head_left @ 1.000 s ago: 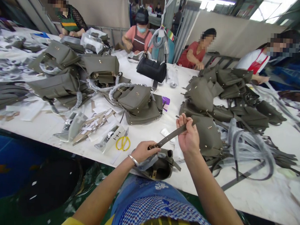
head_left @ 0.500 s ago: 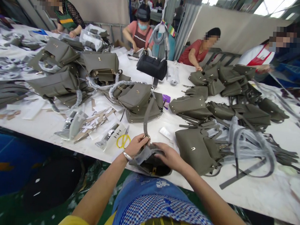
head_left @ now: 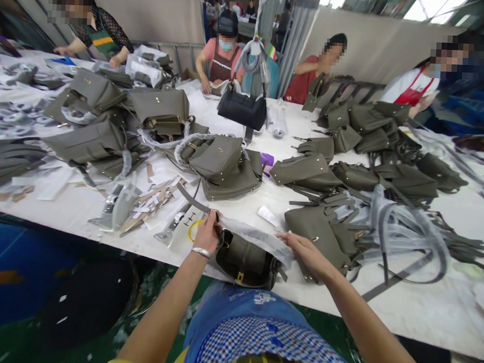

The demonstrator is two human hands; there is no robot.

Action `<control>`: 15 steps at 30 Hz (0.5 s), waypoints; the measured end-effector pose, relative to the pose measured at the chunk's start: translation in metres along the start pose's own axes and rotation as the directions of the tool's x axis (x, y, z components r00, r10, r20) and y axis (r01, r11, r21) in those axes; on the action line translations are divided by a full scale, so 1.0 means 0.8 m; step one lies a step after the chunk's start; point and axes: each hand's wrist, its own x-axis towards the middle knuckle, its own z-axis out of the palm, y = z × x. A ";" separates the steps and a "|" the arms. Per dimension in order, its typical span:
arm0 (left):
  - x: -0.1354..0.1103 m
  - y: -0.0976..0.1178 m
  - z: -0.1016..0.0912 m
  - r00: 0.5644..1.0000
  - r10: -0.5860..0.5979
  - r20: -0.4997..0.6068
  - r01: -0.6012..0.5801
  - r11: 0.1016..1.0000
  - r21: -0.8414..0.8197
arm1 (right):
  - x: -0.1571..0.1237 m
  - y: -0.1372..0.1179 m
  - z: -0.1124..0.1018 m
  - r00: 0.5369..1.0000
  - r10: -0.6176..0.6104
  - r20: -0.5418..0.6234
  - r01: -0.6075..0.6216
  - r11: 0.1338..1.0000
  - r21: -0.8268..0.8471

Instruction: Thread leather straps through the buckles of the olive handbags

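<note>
An olive handbag (head_left: pixel 249 259) stands at the table's front edge against my apron, its top open and a gold clasp showing on the near side. My left hand (head_left: pixel 207 234) is closed at its left end on a grey-olive strap (head_left: pixel 193 199), whose free end sticks out to the upper left. A plastic-wrapped handle (head_left: pixel 255 236) arches over the bag's far side. At the right end of that handle, my right hand (head_left: pixel 305 253) has its fingers closed on the wrap; the exact grip is partly hidden.
Yellow-handled scissors (head_left: pixel 192 230) lie partly covered left of my left hand. Paper scraps (head_left: pixel 153 199) are beyond. Another olive bag (head_left: pixel 317 241) lies close on the right, near wrapped straps (head_left: pixel 400 226). A black bag (head_left: pixel 243 107) stands mid-table. Several co-workers sit opposite.
My right hand has moved right, off the bag's opening to the handle's right end. The wrapped handle now stretches across. The strap at my left hand has swung from upright to the left.
</note>
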 end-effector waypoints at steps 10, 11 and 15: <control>-0.031 0.011 0.035 0.954 0.054 0.295 -0.233 0.751 0.618 | 0.056 -0.092 0.075 0.948 -0.318 0.012 0.283 0.824 -0.492; -0.030 0.011 0.033 0.958 0.061 0.281 -0.220 0.784 0.580 | 0.061 -0.091 0.079 0.962 -0.266 0.059 0.259 0.827 -0.499; -0.023 0.005 0.020 0.972 0.080 0.221 -0.150 0.934 0.325 | 0.058 -0.076 0.084 0.946 -0.035 0.321 0.170 0.899 -0.404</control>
